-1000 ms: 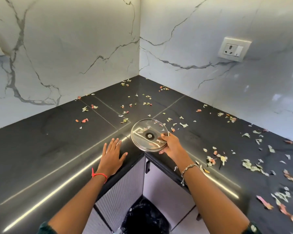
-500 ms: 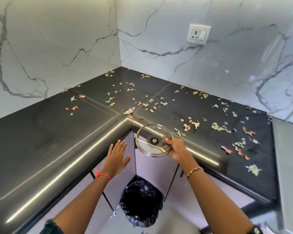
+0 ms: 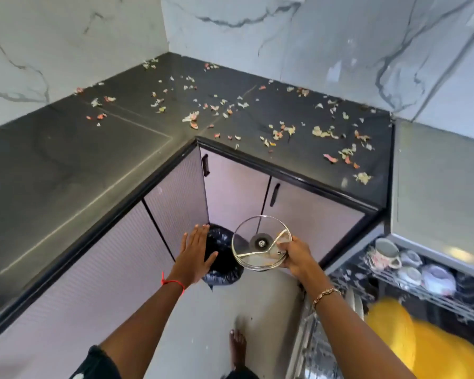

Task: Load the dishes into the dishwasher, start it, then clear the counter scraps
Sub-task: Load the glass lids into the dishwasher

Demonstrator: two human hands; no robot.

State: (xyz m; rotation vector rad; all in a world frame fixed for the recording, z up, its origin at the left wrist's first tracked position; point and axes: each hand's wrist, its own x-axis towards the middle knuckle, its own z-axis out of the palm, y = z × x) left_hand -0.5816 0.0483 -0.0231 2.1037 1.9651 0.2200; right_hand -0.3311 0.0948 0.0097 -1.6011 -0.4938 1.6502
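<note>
One glass lid (image 3: 260, 243) in right hand (image 3: 296, 258); one black bag (image 3: 225, 269).

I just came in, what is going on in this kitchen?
A person stands at the corner of the black counter, gripping a glass lid in the right hand, near a black-bagged bin on the floor. The left hand is flat and open over the bin. Scraps lie scattered on the counter. At the right, a dishwasher rack is pulled out with a mug and bowls in it.

Both arms reach forward, left hand (image 3: 195, 255) flat with straight fingers, right hand (image 3: 296, 259) pinching the lid (image 3: 253, 236).
</note>
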